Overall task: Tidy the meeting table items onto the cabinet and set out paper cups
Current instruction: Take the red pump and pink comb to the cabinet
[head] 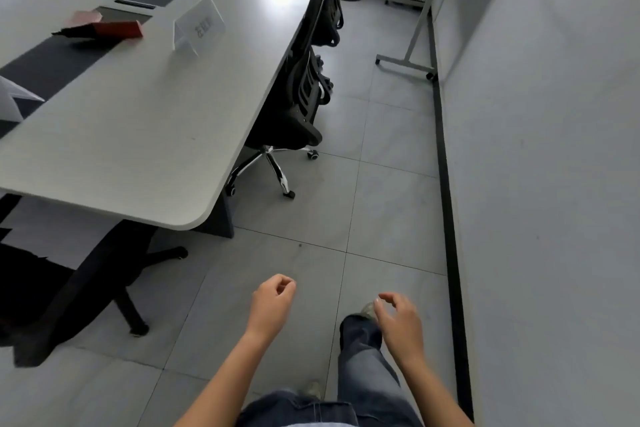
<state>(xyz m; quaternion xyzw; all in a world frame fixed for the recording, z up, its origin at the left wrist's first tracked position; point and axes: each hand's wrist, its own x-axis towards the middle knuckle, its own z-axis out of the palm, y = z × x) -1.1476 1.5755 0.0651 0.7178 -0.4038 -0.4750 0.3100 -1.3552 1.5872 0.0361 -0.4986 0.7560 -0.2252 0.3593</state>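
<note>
Both your left hand (273, 302) and right hand (398, 319) hang loosely curled, holding nothing; the name card (199, 26) and red box (119, 29) still sit on the surface (138, 135), no cups out

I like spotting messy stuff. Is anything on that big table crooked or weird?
Nothing is spilled or broken. A red box lies slanted across the table's dark strip with a black marker at its end. Both hands are empty.
</note>
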